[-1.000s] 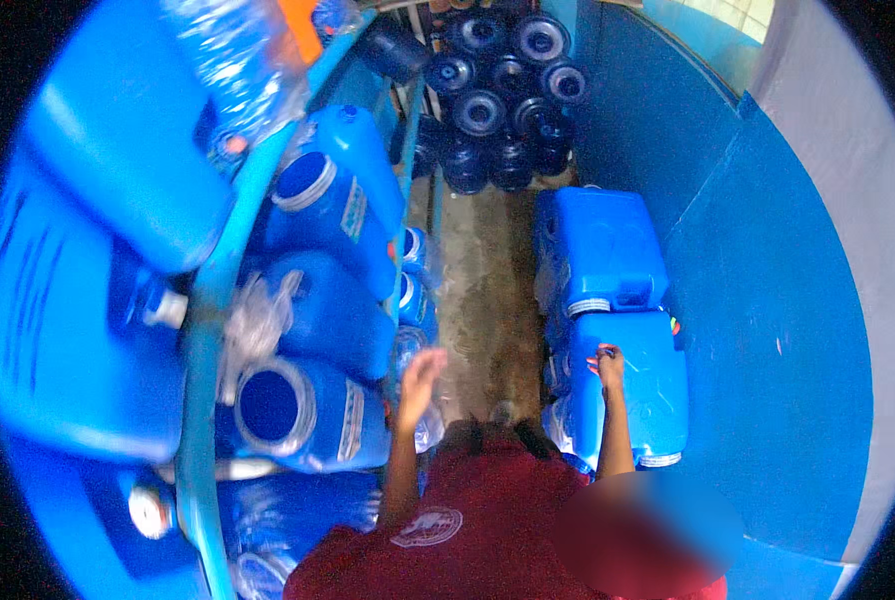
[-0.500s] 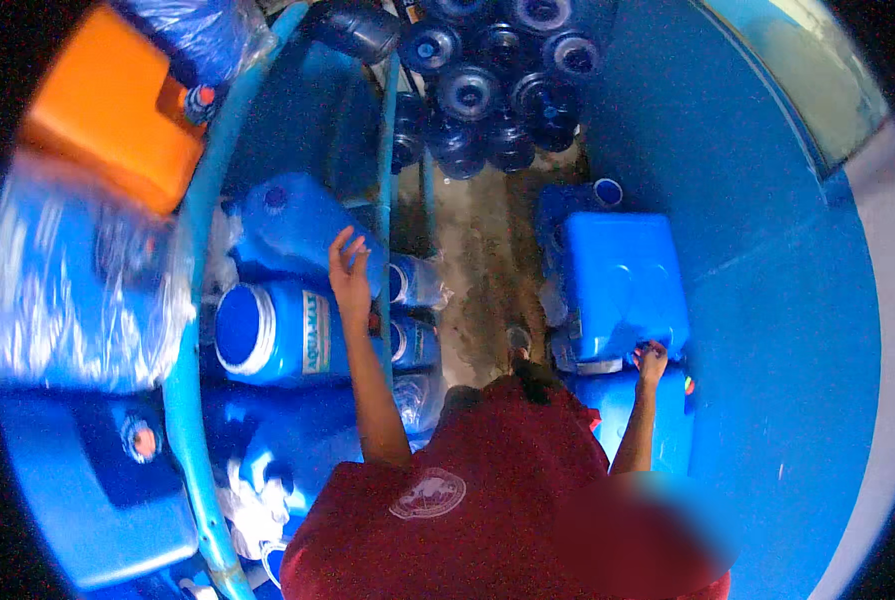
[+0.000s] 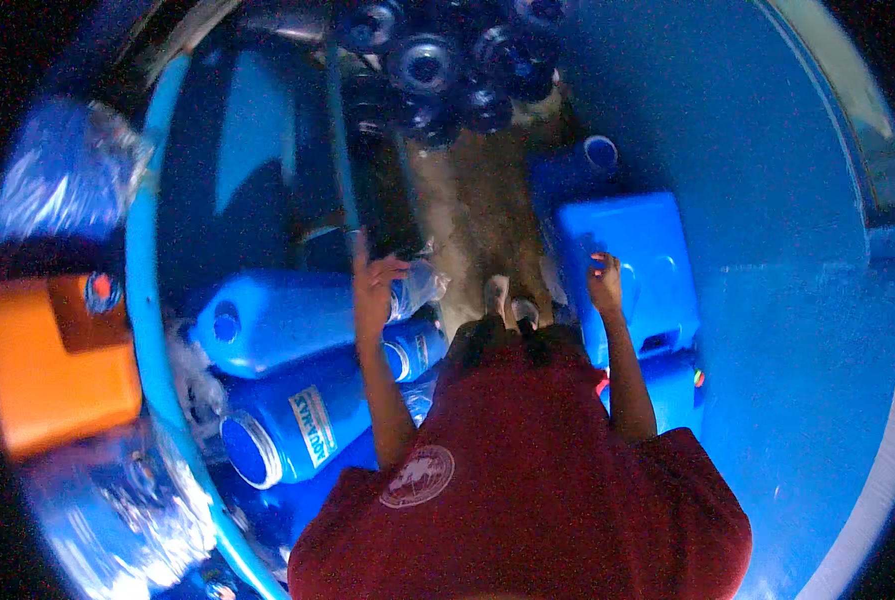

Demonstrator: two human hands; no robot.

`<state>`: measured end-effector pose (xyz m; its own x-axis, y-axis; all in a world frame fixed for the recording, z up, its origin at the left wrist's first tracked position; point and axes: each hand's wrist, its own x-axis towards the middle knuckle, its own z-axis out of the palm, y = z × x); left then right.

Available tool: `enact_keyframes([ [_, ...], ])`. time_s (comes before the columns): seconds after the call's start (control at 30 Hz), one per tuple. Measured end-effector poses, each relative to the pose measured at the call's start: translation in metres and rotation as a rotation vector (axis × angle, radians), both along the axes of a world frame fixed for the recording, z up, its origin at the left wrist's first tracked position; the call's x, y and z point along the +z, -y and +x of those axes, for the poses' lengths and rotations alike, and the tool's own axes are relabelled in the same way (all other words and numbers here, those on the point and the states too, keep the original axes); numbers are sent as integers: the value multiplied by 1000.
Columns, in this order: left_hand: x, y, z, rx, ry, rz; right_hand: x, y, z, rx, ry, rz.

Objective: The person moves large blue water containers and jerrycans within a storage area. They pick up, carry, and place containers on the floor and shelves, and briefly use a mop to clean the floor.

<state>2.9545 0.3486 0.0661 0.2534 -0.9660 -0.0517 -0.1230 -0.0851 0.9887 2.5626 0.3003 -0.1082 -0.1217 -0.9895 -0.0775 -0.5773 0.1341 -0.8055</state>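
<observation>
While the head view looks straight down over a dark red shirt (image 3: 527, 480), both bare forearms reach forward from it, one to each side of a narrow strip of bare floor (image 3: 467, 210).

The left hand (image 3: 375, 285) is raised with its fingers spread and slightly curled, the fingertips at the lower end of a thin blue upright bar (image 3: 339, 130) that belongs to the rack on that side. Its grip pinches nothing that can be made out. Just below and left of this hand lie 2 blue jugs on their sides: the upper jug (image 3: 277, 320) with a small cap facing left, the lower jug (image 3: 317, 420) with a wide round mouth and a pale label. A curved light-blue rail (image 3: 142, 300) runs down the rack's outer edge, with an orange container (image 3: 57, 370) well beyond it.

The right hand (image 3: 603, 282) rests palm down on the near left edge of a blue rectangular container (image 3: 637, 250), fingers pressed flat against its top rather than closed round anything. Beyond this container stands a smaller blue one with a round cap (image 3: 599, 152).

Open room is only the floor strip between rack and container; at its far end a cluster of dark round bottles (image 3: 437, 70) closes it off, and the blue wall (image 3: 767, 250) hems the right side. The person's feet (image 3: 507, 305) stand on the strip.
</observation>
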Motion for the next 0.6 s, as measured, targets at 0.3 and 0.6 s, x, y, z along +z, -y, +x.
enact_keyframes([
  [0.3,-34,135,-223,-1252,254,245,17,-146,-88,-699,-382,-76],
  [0.6,-98,132,-301,-1746,448,363,26,-306,-51,-1335,-423,248],
])
